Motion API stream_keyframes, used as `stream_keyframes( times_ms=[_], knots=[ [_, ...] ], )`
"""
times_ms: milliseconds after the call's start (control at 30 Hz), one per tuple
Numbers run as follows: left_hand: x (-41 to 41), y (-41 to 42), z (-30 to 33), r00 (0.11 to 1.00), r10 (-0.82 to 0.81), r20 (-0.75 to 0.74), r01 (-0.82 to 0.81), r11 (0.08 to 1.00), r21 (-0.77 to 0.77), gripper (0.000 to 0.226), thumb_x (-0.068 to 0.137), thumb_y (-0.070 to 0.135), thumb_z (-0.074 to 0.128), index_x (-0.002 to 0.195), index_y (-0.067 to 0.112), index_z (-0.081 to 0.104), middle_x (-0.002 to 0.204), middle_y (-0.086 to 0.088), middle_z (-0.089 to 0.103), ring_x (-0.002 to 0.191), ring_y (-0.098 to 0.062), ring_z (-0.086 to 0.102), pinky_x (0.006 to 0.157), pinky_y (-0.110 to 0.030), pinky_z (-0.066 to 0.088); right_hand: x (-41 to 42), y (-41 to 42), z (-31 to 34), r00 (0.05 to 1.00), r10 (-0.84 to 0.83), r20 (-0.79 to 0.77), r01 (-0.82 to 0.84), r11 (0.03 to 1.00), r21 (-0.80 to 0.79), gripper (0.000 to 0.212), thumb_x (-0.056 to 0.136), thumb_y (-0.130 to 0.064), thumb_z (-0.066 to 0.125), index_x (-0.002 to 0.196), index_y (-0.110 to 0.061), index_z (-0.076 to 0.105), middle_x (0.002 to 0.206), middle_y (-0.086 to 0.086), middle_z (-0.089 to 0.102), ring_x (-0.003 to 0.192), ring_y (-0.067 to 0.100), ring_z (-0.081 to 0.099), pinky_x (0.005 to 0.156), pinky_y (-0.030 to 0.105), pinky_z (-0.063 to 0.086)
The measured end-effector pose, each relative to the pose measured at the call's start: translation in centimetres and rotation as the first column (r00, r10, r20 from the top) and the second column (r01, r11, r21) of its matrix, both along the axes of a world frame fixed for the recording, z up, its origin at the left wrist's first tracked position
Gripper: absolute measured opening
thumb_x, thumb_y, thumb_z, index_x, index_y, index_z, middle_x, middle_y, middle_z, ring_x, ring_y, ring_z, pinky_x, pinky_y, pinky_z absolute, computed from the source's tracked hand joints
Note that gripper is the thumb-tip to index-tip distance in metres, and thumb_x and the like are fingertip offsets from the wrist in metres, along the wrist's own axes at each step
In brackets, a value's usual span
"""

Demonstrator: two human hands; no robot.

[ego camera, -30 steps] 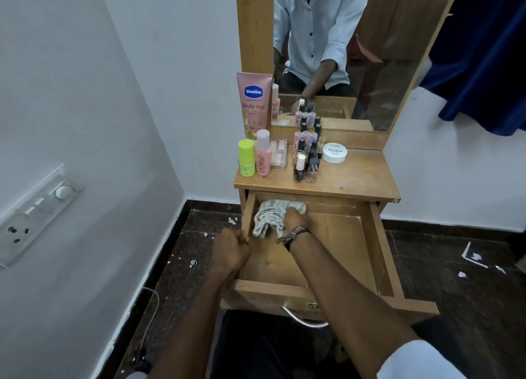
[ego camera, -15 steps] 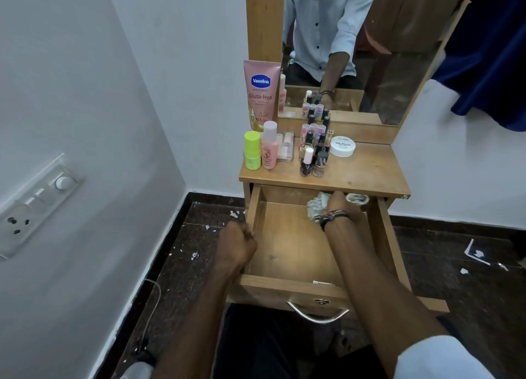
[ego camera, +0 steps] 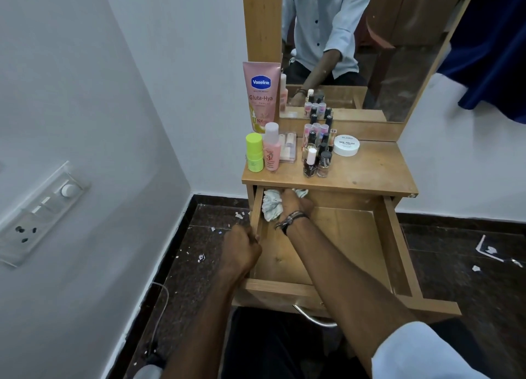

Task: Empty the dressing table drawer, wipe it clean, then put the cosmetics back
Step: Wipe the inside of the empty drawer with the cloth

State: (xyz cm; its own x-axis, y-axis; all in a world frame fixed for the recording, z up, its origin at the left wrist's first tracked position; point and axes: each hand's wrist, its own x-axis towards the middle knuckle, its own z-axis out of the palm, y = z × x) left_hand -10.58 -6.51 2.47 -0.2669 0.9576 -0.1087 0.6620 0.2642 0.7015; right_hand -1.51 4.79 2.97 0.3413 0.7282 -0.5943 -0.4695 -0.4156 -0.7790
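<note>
A: Where's the crumpled white cloth [ego camera: 271, 206] now?
B: Swept back from the pulled-out wooden drawer's [ego camera: 336, 236] two o'clock corner to eleven, right hand [ego camera: 294, 205] gripping it, left hand [ego camera: 242, 246] clutching the side wall. Wiping continues.

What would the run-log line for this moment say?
phase: wiping | right hand: presses cloth, drawer back-left corner | left hand: grips drawer's left wall | cosmetics: on tabletop
</note>
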Motion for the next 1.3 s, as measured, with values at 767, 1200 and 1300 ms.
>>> stream_keyframes(
  times_ms=[767,1200,1300],
  knots=[
    [0.1,-0.1,0.4,1.0,-0.027,-0.012,0.026,1.0,-0.016,0.037,0.087,-0.003,0.058,0.056,0.015,0.05,0.058,0.002,0.053,0.052,-0.005,0.049,0.046,-0.011,0.034,5.1,-0.9,1.1,0.996,-0.091,-0.005,0.091,0.995,-0.036,0.019,0.085,-0.004,0.06,0.102,0.002,0.062,0.107,0.014,0.067,0.087,0.029,0.067,0.06,0.028,0.054],
    [-0.3,0.2,-0.1,1.0,-0.014,0.02,0.014,1.0,0.011,0.02,0.086,-0.001,0.06,0.067,-0.001,0.067,0.073,-0.017,0.07,0.068,-0.028,0.067,0.062,-0.033,0.055,4.3,-1.1,-1.2,0.723,0.414,0.554,-0.53,0.846,0.059,0.016,0.072,0.002,0.073,0.087,-0.002,0.07,0.081,0.003,0.067,0.076,0.017,0.064,0.057,0.017,0.053],
    [-0.2,0.1,-0.2,0.999,-0.019,0.039,0.019,1.0,0.015,0.018,0.088,0.0,0.062,0.07,0.001,0.068,0.075,-0.016,0.071,0.07,-0.027,0.068,0.069,-0.038,0.059,8.4,-2.0,-1.0,0.149,0.327,0.933,-0.8,0.595,-0.08,0.021,0.068,0.004,0.059,0.085,-0.005,0.066,0.077,0.005,0.066,0.072,0.023,0.061,0.052,0.023,0.042]
  ],
)
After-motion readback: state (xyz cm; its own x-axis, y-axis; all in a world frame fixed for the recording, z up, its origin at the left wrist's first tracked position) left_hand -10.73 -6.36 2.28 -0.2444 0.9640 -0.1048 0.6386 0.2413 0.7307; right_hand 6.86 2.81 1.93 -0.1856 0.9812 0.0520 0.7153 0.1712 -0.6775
